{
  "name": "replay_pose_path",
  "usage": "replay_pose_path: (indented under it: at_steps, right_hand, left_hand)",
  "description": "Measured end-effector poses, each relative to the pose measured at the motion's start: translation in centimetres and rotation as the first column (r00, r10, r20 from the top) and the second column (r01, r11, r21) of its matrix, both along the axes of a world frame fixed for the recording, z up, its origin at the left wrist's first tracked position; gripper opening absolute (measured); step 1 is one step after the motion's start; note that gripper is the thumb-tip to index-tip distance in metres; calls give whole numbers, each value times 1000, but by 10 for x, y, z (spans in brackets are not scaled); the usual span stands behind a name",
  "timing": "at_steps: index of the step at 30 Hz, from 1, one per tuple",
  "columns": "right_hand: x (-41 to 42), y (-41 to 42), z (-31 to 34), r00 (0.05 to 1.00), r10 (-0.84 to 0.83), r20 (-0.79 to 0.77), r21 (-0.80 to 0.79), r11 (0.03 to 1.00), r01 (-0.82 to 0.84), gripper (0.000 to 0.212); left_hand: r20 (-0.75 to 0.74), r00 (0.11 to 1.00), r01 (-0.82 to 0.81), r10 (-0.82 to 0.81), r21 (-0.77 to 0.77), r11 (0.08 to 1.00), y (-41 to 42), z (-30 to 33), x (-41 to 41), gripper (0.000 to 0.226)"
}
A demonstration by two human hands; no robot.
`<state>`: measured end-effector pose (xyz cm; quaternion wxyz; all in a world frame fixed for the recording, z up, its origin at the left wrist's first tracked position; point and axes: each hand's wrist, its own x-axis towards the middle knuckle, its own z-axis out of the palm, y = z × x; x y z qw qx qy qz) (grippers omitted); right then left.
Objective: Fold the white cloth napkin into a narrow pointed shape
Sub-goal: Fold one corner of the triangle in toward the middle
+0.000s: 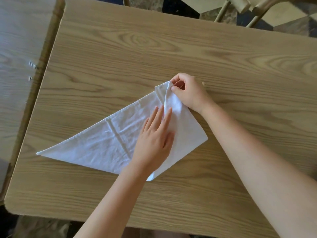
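Observation:
The white cloth napkin [103,143] lies on the wooden table [154,48], folded into a long triangle with one sharp tip pointing left. My left hand [154,140] rests flat on the middle of the cloth, fingers spread slightly and pointing away from me. My right hand [188,91] pinches the napkin's far corner between thumb and fingers and holds it a little above the table. A fold of cloth runs down from that pinched corner to beside my left fingertips. The right part of the napkin lies doubled over under my right wrist.
A second wooden table [17,48] stands against the left side with a narrow gap between. Chair legs and frames [240,11] stand beyond the far edge, over a patterned floor. Bare tabletop surrounds the napkin on all sides.

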<state>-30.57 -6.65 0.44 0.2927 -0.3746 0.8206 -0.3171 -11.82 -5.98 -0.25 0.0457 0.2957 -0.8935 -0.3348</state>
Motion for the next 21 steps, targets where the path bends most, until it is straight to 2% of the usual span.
replay_pose_path:
  at_steps: [6,8,10,12,14,17,21]
  right_hand:
    - [5,-3,-6,962,36,-272,-22,999,-44,14]
    - [7,-2,-11,885,42,-463,-86,992,-92,21]
    - [11,0,-16,789,98,-606,-96,976,-195,40]
    - [17,1,-24,751,269,-603,25,947,-319,52]
    - [20,2,-31,730,391,-561,150,915,-374,56]
    - [18,-2,-34,707,435,-558,235,900,-368,58]
    - [17,-2,-34,676,441,-591,270,897,-349,57]
  left_hand:
    - [97,994,-18,50,-310,950,25,-24,6,53]
    - [123,990,-14,63,-362,932,26,-27,4,53]
    - [160,985,-5,68,-364,931,26,-26,3,56]
    - [196,979,14,61,-359,933,27,-25,3,59]
    - [224,974,39,44,-353,935,27,-23,4,60]
    - [234,972,87,-1,-355,931,28,-21,8,57]
    - [249,962,194,-112,-332,923,43,-21,32,51]
